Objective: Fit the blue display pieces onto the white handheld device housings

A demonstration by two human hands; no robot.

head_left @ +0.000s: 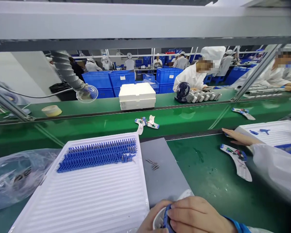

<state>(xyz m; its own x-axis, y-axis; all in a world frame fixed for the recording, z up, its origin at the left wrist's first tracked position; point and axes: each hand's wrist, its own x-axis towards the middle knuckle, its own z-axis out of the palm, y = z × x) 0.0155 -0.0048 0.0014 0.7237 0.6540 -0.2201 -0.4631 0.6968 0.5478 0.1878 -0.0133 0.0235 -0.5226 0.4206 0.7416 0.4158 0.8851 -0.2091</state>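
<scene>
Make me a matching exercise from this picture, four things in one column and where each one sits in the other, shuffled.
Things:
1. blue parts
2. small screws
3. small fan
4. tape roll

Places:
A. on the grey mat beside the tray
B. far side of the belt, at the left
C. in rows on the white ribbed tray
D. far side of the belt, beside a person in white

Pairs: 1-C, 2-A, 3-D, 4-B
</scene>
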